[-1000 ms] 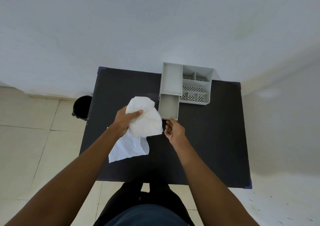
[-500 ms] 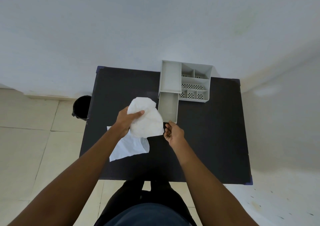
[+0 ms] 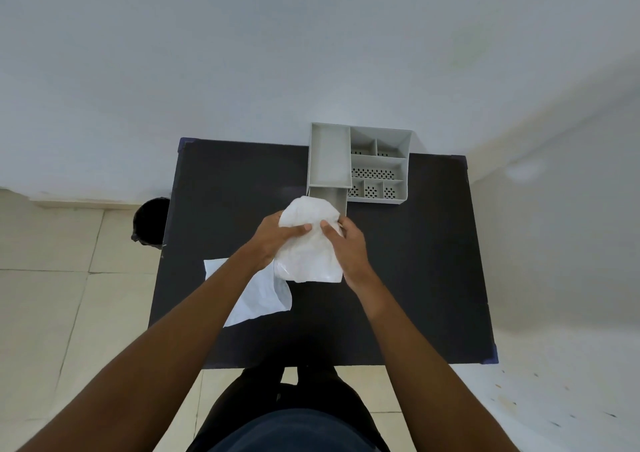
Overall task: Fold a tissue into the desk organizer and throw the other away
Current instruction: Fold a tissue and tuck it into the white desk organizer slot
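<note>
A white tissue [image 3: 308, 244] is held up over the middle of the black table, loosely bunched. My left hand [image 3: 277, 240] grips its left side and my right hand [image 3: 346, 244] grips its right side. Just beyond it stands the grey desk organizer [image 3: 377, 167], whose drawer [image 3: 330, 197] is pulled out toward me; the tissue hides the drawer's front part. A second white tissue [image 3: 259, 296] lies flat on the table under my left forearm, partly covered by it.
The black table [image 3: 415, 261] stands against a pale wall. A black waste bin [image 3: 150, 221] sits on the tiled floor beside the table's left edge. My legs show below the table's near edge.
My right hand left the drawer front and took hold of the tissue's right side. The tissue moved right, over the pulled-out drawer's front.
</note>
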